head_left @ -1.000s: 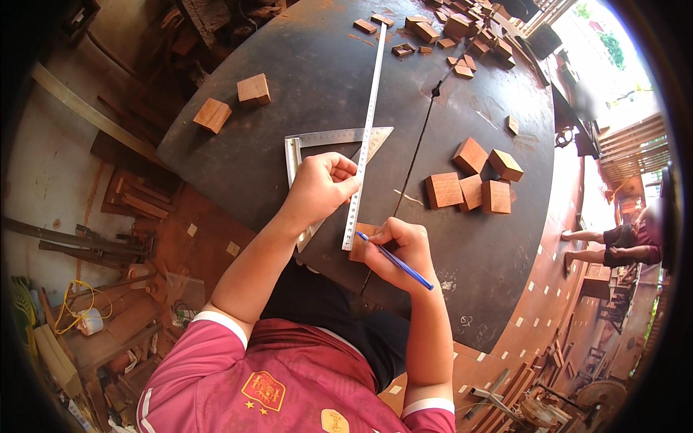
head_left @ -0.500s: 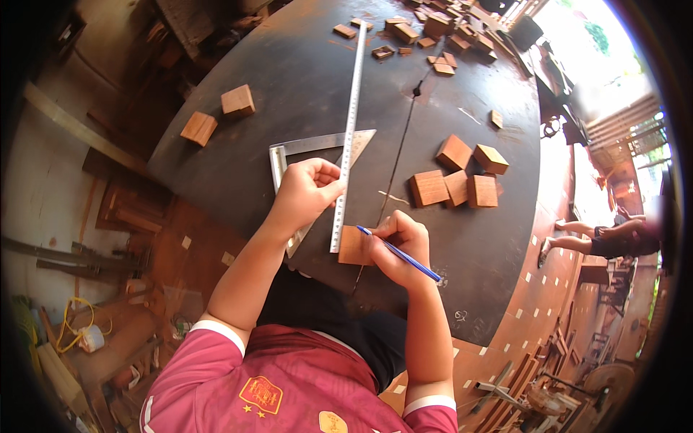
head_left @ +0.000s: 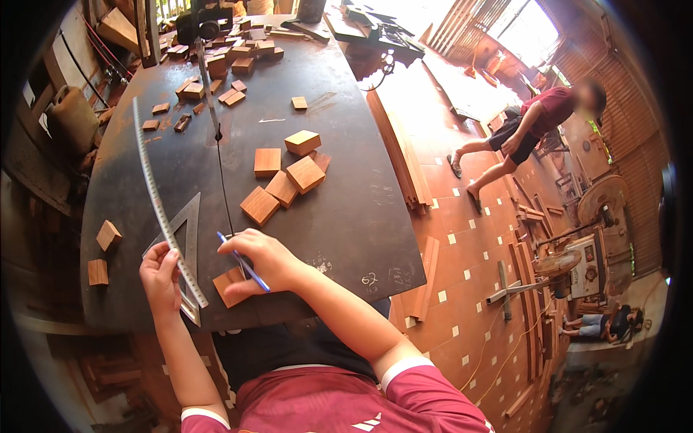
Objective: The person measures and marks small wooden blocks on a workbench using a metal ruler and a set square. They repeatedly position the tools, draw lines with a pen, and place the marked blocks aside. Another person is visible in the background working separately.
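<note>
My left hand (head_left: 162, 278) is closed, pinching a long pale ruler (head_left: 150, 177) near its lower end. The ruler stretches away over the dark tabletop and passes across a metal set square (head_left: 189, 234) lying there. My right hand (head_left: 266, 261) holds a blue pen (head_left: 245, 264) with its tip pointing up and left. Under the same hand, a small wooden block (head_left: 227, 290) sits at the near edge of the table, its right side covered by the thumb and fingers. A narrow gap separates this block from the ruler's near end.
Several wooden blocks (head_left: 267, 163) cluster right of a slot in the dark table (head_left: 346, 216). Two more blocks (head_left: 109, 236) stand at the left edge. Offcuts (head_left: 242, 66) crowd the far end near a machine's thin upright blade (head_left: 206, 86). A person (head_left: 534, 123) walks on the tiled floor.
The view has swung right, so the table appears shifted left and more floor shows. The ruler's near end has moved away from the block. Both hands keep hold of their things.
</note>
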Tool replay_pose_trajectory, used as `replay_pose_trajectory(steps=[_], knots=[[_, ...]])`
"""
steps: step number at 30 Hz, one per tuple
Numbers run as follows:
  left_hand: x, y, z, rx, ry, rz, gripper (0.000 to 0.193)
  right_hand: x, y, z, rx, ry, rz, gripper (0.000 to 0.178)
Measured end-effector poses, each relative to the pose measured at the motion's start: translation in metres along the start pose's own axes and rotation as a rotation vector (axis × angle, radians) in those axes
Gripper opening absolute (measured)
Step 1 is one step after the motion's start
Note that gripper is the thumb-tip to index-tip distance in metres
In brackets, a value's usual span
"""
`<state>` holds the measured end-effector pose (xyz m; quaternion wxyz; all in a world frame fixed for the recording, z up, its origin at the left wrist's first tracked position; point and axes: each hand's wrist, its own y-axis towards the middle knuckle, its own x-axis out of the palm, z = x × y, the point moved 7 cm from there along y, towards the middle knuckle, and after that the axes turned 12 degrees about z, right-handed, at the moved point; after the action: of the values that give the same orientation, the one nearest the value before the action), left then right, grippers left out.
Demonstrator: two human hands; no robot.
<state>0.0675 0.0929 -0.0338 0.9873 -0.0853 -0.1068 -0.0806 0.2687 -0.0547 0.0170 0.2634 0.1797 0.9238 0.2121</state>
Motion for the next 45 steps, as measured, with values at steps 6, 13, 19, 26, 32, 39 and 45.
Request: replay_pose_trajectory(steps=[6,13,19,26,32,39,45], knots=[[-0.078,0.008,0.041,0.143,0.098,0.160,0.016,0.011,-0.003,-0.016,-0.119,-0.014,-0.201,0.078],[-0.153,0.018,0.064,0.122,0.560,0.126,0.015,0.014,-0.009,-0.015,-0.100,-0.026,-0.210,0.065],[-0.176,0.034,0.072,0.192,0.855,0.060,0.015,0.002,-0.007,-0.009,-0.141,-0.223,0.169,0.059],[-0.129,0.010,0.099,0.476,1.158,0.276,0.027,0.000,-0.008,-0.010,-0.001,-0.304,0.162,0.073],[-0.078,-0.007,0.104,0.929,1.255,0.163,0.027,0.003,-0.009,-0.007,0.040,-0.093,-0.004,0.087],[-0.019,0.010,0.095,0.806,1.244,-0.149,0.041,0.008,-0.012,0.003,0.097,-0.068,-0.133,0.080],[-0.059,0.079,0.056,0.826,1.543,-0.029,0.050,0.007,-0.012,0.005,0.011,-0.034,-0.035,0.072]])
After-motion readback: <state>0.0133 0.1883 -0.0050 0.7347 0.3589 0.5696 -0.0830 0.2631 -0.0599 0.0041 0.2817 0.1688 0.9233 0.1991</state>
